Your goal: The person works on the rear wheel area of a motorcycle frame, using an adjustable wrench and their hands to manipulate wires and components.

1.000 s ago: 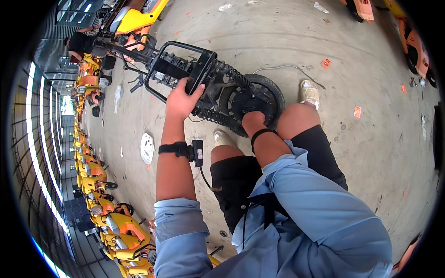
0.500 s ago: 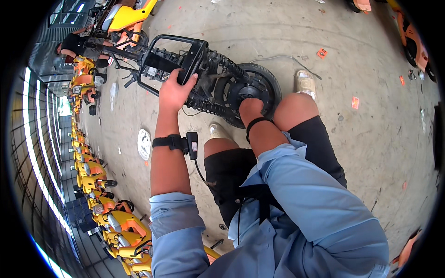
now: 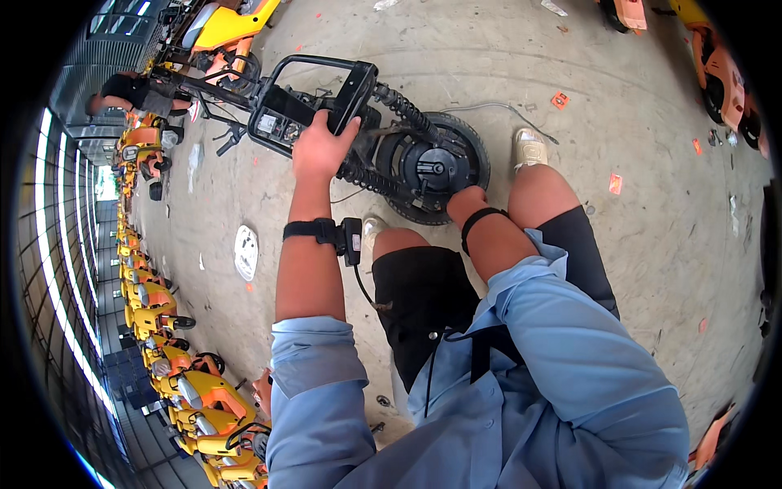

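A stripped scooter frame of black tubing stands in front of me, its rear end toward my right. My left hand is closed over the bar at the back of the frame, thumb pointing along it. Below it runs a black coil-spring shock absorber, with a second one on the far side. The rear wheel has a dark hub with slotted metal at its centre. My right hand is curled against the tyre at the wheel's near edge; its fingertips are hidden.
A grey cable lies on the concrete past the wheel. Rows of yellow scooters line the left side, and a person bends at the far left. A white panel rests on the floor. Orange scooters stand far right.
My right hand has moved off the hub, toward me and right, to the tyre's near edge, so the hub now shows. My left hand stays on the bar as the view shifts.
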Motion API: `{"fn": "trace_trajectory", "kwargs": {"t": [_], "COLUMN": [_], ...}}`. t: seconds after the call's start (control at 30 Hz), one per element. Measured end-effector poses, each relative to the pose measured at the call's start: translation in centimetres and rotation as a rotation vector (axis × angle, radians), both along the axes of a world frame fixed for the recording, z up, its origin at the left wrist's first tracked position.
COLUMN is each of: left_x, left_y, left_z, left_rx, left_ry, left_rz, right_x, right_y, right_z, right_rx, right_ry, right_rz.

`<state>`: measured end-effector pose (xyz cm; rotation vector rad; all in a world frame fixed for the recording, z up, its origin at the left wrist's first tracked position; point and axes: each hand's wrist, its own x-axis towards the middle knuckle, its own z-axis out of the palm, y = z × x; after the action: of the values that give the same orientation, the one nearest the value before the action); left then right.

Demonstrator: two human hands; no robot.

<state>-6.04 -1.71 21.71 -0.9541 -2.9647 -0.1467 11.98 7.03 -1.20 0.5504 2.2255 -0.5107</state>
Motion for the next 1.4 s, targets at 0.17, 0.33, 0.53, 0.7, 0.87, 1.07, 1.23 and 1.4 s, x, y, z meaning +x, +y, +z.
{"fn": "trace_trajectory", "kwargs": {"t": [0.17, 0.33, 0.53, 0.7, 0.87, 1.07, 1.23, 1.4], "left_x": [0.1, 0.1, 0.6, 0.5, 0.9, 0.5, -0.1, 0.3], "left_y": [-0.4, -0.3, 0.6, 0.1, 1.0, 0.4, 0.8, 0.5], "left_z": [-0.6, -0.1, 0.7, 0.6, 0.6, -0.1, 0.1, 1.6], "left_rx": [-0.018, -0.046, -0.042, -0.050, -0.070, -0.045, -0.024, -0.022], "left_ry": [-0.005, -0.007, -0.051, -0.065, -0.062, 0.039, -0.056, -0.133], "left_rz": [0.018, 0.036, 0.082, 0.092, 0.096, 0.080, 0.078, 0.098], "right_x": [0.7, 0.2, -1.5, -1.3, -2.0, -3.1, -4.5, -6.1], "right_y": [-0.4, -0.1, 0.1, -1.7, -1.5, -2.1, -2.1, -2.4], "right_z": [-0.8, -2.8, -4.7, -3.5, -3.9, -2.8, -4.6, -5.2], "right_rx": [0.028, 0.067, 0.074, -0.073, -0.098, -0.103, 0.066, 0.106], "right_ry": [0.130, 0.154, 0.218, 0.370, 0.416, 0.374, 0.380, 0.322], "right_rz": [0.049, 0.111, 0.002, -0.235, -0.306, -0.197, -0.112, -0.021]}}
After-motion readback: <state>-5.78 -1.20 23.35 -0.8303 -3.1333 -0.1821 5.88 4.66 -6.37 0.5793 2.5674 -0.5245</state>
